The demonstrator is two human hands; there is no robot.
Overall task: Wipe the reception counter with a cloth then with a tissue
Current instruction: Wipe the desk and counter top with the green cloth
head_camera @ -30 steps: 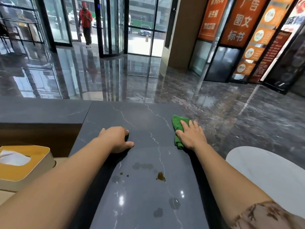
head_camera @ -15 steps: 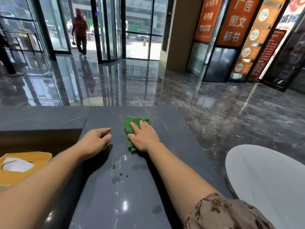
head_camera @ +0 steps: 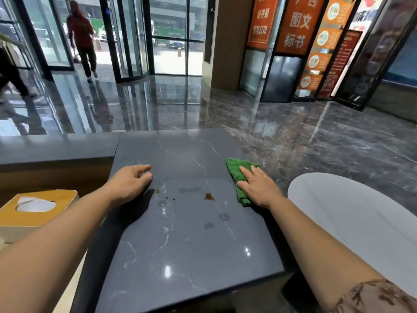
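Note:
The dark grey marble counter (head_camera: 180, 256) fills the middle of the head view. A folded green cloth (head_camera: 237, 175) lies near its right edge, and my right hand (head_camera: 257, 186) presses flat on it with straight fingers. My left hand (head_camera: 128, 184) rests on the counter's left side with relaxed fingers, holding nothing. Brown spots (head_camera: 209, 196) and dull wet marks (head_camera: 189, 190) sit between the two hands. A yellow tissue box (head_camera: 45, 213) with a white tissue (head_camera: 33, 204) sticking out stands on the lower desk at the left.
A white rounded surface (head_camera: 361, 222) lies to the right below the counter. Beyond the counter's far edge spreads a glossy marble lobby floor (head_camera: 293, 141). A person in red (head_camera: 82, 39) walks by the glass doors at the back left. Orange banners (head_camera: 297, 23) stand at the right.
My right hand has slid the green cloth from the counter's middle back to its right edge. The left hand has stayed on the left side.

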